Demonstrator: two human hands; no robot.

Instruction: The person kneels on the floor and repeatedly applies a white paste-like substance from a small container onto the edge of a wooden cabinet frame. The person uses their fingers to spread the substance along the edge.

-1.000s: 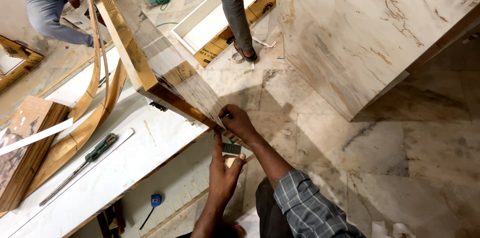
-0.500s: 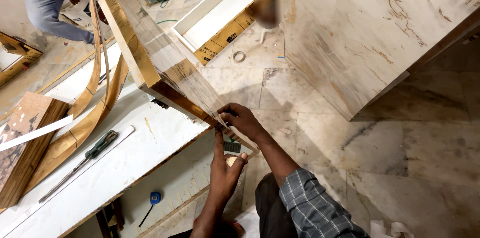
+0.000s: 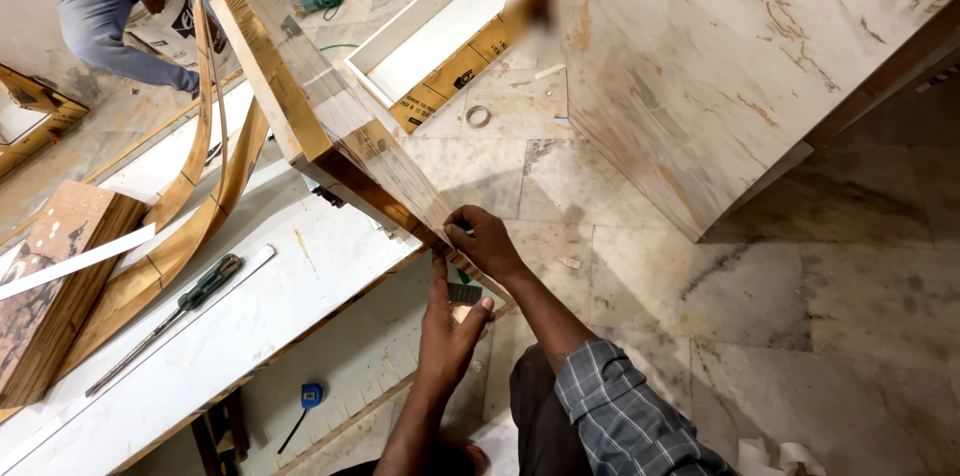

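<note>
Both hands stay put at the near end of the long wooden strip (image 3: 330,126), right hand (image 3: 487,241) pinching its clear film, left hand (image 3: 447,326) flat-fingered beneath, while the passer-by has left the floor beyond.

Your right arm wears a grey-blue plaid shirt sleeve (image 3: 625,411) with thin pale lines, rolled up to the elbow. Your left forearm is bare, with no sleeve showing. Dark trousers (image 3: 535,406) cover your leg. Both hands, left (image 3: 447,331) and right (image 3: 487,241), are ungloved.
</note>
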